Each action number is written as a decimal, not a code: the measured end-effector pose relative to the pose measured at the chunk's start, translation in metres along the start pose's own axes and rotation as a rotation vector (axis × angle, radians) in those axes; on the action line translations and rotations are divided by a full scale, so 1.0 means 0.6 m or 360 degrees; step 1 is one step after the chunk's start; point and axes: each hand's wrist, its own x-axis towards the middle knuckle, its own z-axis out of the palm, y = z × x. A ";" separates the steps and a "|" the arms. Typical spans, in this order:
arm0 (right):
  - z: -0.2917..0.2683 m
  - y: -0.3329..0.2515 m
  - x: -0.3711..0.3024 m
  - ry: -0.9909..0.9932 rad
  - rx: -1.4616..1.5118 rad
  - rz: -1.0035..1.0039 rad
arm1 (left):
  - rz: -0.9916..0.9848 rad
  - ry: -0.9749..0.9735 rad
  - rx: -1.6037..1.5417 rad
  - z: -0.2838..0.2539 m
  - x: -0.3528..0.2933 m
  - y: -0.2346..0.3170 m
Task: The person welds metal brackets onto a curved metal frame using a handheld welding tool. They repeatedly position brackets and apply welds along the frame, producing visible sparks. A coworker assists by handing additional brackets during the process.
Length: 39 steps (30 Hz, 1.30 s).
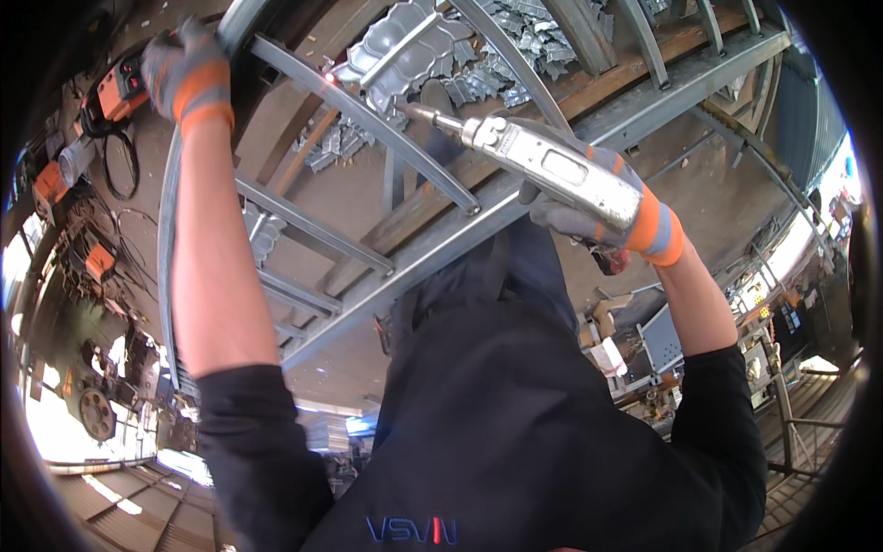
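In my right hand [598, 198], gloved in grey with an orange cuff, is a silver handheld laser welding gun [552, 166]. Its narrow nozzle points up and left over a grey steel frame [515, 207]. A small red light spot shows on one of the frame's crossbars [386, 133], beyond the nozzle tip. My left hand [189, 78], in a matching glove, is closed over the frame's curved outer rail [168, 239] at the upper left; its fingertips are partly hidden.
Silver leaf-shaped metal ornaments [515, 55] lie piled beyond the frame. Orange machines [120, 89] and loose cables [120, 166] stand along the left. A perforated metal piece [664, 336] is at the right, among workshop clutter. Brown steel beams [432, 207] run under the frame.
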 end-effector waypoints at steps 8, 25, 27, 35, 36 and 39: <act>-0.021 0.034 0.002 -0.0090 0.0139 0.0106 | 0.0147 -0.0043 -0.0027 0.032 0.015 -0.023; -0.041 0.051 0.023 -0.0141 0.0066 -0.0085 | 0.0309 -0.0045 0.0163 0.054 0.024 -0.059; -0.039 0.049 0.023 -0.0100 0.0045 -0.0122 | 0.0338 -0.0028 0.0191 0.058 0.025 -0.067; -0.048 0.051 0.023 -0.0153 -0.0072 -0.0183 | 0.0504 0.0152 0.0008 0.070 0.032 -0.084; -0.049 0.054 0.023 -0.0146 -0.0107 -0.0255 | 0.0501 0.0153 0.0049 0.070 0.032 -0.085; -0.050 0.066 0.025 -0.0122 -0.0226 -0.0541 | 0.0417 0.0117 0.0056 0.073 0.031 -0.090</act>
